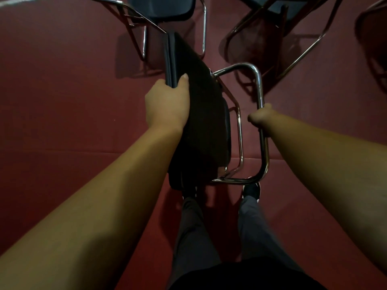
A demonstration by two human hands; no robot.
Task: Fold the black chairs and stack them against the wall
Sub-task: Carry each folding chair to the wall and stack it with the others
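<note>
A black folding chair (201, 114) with a chrome tube frame hangs in front of me, its padded seat and back pressed together. My left hand (167, 103) grips the upper edge of the black pads, thumb on the near face. My right hand (259, 117) grips the chrome leg loop (259, 80) on the chair's right side. The chair's lower end hides part of my left shoe.
An unfolded black chair (163, 7) stands just ahead at the top middle. Another chair (278, 28) stands at the top right, and a dark shape (374, 45) shows at the right edge. Red carpet (62, 101) covers the floor, open to the left. My legs (249, 222) are below.
</note>
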